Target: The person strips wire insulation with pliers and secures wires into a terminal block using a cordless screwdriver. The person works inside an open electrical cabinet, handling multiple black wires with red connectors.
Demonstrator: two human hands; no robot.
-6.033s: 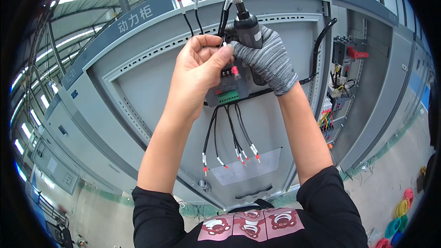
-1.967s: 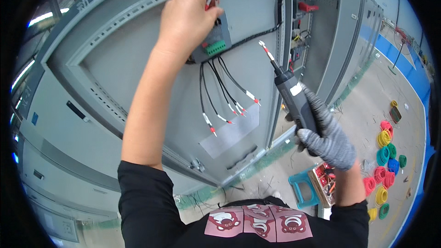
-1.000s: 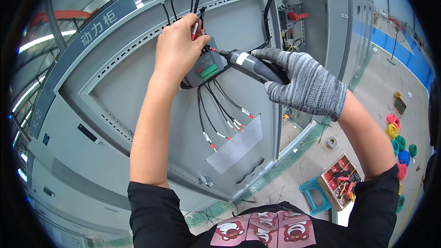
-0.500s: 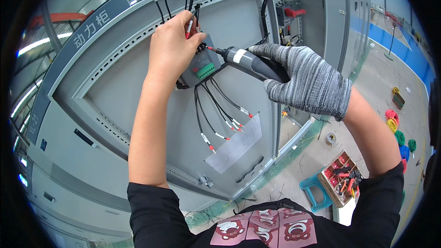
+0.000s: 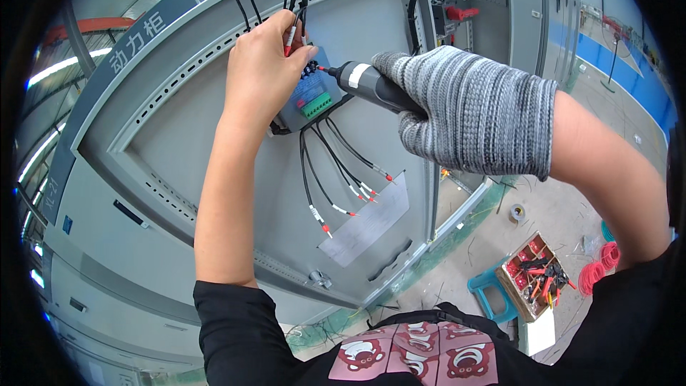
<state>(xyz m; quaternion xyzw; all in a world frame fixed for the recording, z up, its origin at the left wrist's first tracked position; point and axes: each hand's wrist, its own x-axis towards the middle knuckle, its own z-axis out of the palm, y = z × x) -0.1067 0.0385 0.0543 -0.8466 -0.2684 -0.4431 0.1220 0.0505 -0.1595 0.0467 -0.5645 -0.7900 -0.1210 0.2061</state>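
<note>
My bare left hand [image 5: 263,64] is closed on a black wire [image 5: 291,38] with a white marker and red end sleeve, at the top of a small grey device [image 5: 306,90]. That device is fixed to the grey cabinet door and carries a green terminal block [image 5: 316,106]. In a grey knit glove, my right hand [image 5: 480,111] grips a dark cordless screwdriver [image 5: 375,88]. Its thin bit points left and reaches the black screw terminals beside my left thumb; whether it sits in a screw is too small to tell. Bluish light falls on the device.
Several black wires [image 5: 306,182] with red ends hang below the device, over a paper sheet [image 5: 371,218] on the door. More wires [image 5: 243,1] rise above it. Lower right, a wooden tool box [image 5: 532,271] rests on a blue stool [image 5: 491,299], near tape [image 5: 517,213] and red wire coils [image 5: 599,269].
My right hand and forearm have come up and outward, with the screwdriver shifted slightly left. Bluish light now shows on the device. My left hand keeps its hold, nearly in place.
</note>
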